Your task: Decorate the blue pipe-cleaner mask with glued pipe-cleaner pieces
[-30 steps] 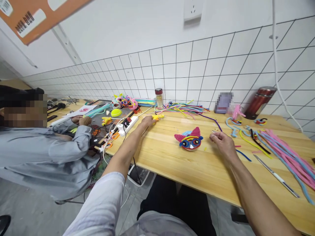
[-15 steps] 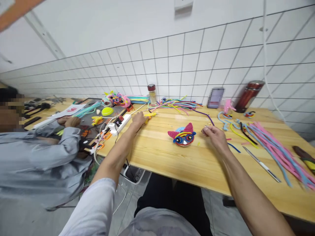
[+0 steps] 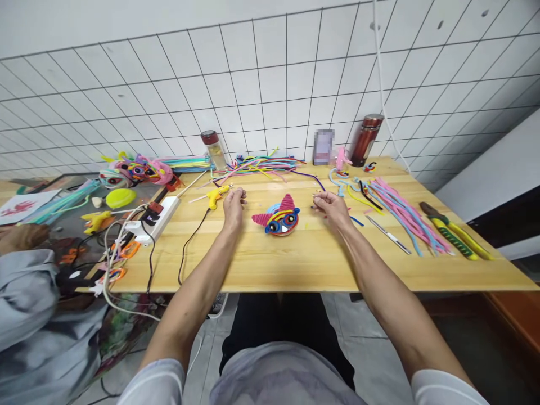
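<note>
My left hand [image 3: 234, 207] is over the table just right of a yellow glue gun [image 3: 216, 197], apart from it. Its fingers are loosely curled and apart, with nothing visible in them. Between my hands lies a pipe-cleaner animal face [image 3: 282, 217] with pink pointed ears, blue-ringed eyes and a yellow and red brow. To its right, my right hand [image 3: 332, 207] is closed in a pinch; whatever is at its fingertips is too small to name. A short blue pipe cleaner [image 3: 357, 221] lies beside that hand.
A white power strip [image 3: 159, 220] and cables lie left, near a co-worker's sleeve [image 3: 27, 287]. Pipe cleaners [image 3: 270, 163], a glass jar [image 3: 215, 151], a phone [image 3: 323, 147] and a red flask [image 3: 367, 140] line the back. Rightward are a craft knife [image 3: 388, 234] and pliers [image 3: 455, 233].
My left hand has let go of the glue gun, which now rests on the table, and has moved right toward the animal face. My view has turned right. The right hand stays pinched.
</note>
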### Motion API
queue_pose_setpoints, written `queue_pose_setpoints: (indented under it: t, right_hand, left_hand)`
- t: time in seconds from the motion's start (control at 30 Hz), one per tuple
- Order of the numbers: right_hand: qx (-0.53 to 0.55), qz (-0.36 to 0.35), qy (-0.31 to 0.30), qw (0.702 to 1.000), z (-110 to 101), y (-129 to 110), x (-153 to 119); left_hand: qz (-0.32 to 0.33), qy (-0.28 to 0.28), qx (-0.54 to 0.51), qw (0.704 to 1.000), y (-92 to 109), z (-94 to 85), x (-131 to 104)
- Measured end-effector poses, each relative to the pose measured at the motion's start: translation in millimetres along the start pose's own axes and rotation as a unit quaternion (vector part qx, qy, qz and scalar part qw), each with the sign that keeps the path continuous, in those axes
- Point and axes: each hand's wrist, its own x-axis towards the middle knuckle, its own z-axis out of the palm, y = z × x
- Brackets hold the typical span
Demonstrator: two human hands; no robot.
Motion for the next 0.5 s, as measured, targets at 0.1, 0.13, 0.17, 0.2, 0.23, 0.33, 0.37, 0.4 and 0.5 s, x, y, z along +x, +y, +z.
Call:
queue_pose_setpoints:
  t: [0.1, 0.13, 0.17, 0.2, 0.23, 0.33, 0.37, 0.4, 0.5]
  right_hand:
    - [0.005, 0.0, 0.003, 1.0, -1, -1, 0]
    - [0.006, 0.0, 0.005, 1.0, -1, -1, 0]
    - [0.005, 0.0, 0.006, 1.0, -1, -2, 0]
    - [0.002, 0.0, 0.006, 1.0, -2, -2, 0]
    - [-0.001, 0.0, 0.006, 1.0, -2, -3, -1]
    - [-0.01, 0.002, 0.001, 1.0, 0, -4, -2]
    - [-0.009, 0.003, 0.0, 1.0, 1, -5, -2]
    - [-0.004, 0.004, 0.0, 1.0, 1, -5, -2]
    - [0.02, 0.009, 0.002, 1.0, 3, -7, -3]
  left_hand:
    - [-0.01, 0.009, -0.006, 1.0, -15, 6.6, 1]
    - [-0.01, 0.01, -0.007, 1.0, -19, 6.8, 0]
    - [-0.008, 0.01, -0.008, 1.0, -23, 6.3, -1]
    - [-0.005, 0.009, -0.007, 1.0, -27, 5.2, -2]
    - [0.0, 0.006, -0.006, 1.0, -30, 3.8, -4]
    - [0.016, -0.004, 0.003, 1.0, -34, -0.6, -9]
    - [0.02, -0.008, 0.007, 1.0, -35, -1.6, -10]
    - [0.022, -0.012, 0.011, 1.0, -36, -2.3, -10]
    - [0.027, -0.022, 0.023, 0.999, -36, -2.6, -12]
